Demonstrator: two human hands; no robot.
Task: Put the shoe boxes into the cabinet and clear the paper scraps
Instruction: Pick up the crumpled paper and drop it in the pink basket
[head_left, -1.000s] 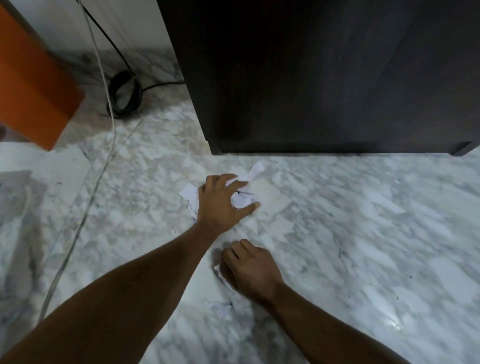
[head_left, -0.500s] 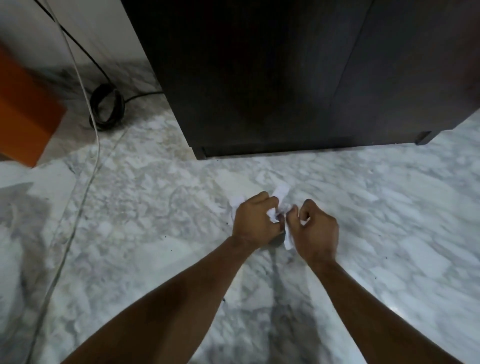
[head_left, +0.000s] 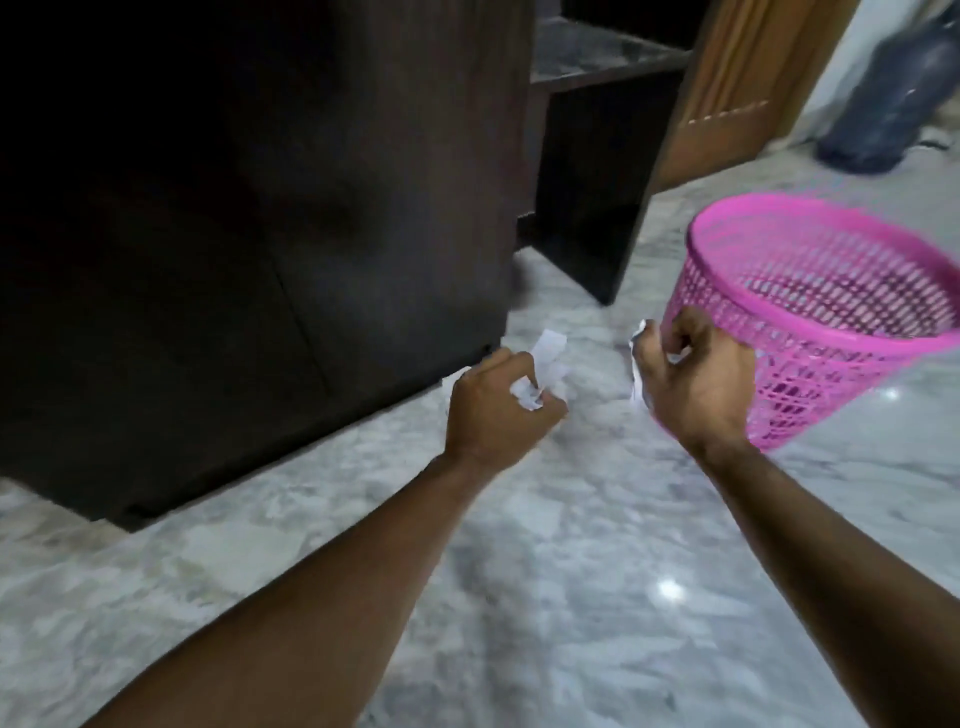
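Observation:
My left hand (head_left: 493, 415) is lifted above the marble floor and grips a bunch of white paper scraps (head_left: 545, 358) that stick out above its fingers. My right hand (head_left: 696, 384) holds more white paper scraps (head_left: 638, 364) in a fist, just left of a pink mesh waste basket (head_left: 810, 312), whose near side it partly covers. The dark wooden cabinet (head_left: 260, 234) fills the upper left, its doors closed. No shoe box is in view.
A dark open shelf unit (head_left: 587, 156) stands behind the cabinet's right corner. Past it are a brown wooden door (head_left: 737, 88) and a large blue water bottle (head_left: 893, 98) at the top right. Grey marble floor (head_left: 545, 571) spreads below my arms.
Both hands have risen off the floor with the scraps and moved apart. My view has swung right: the orange box and cables are gone, and the pink basket has come into sight.

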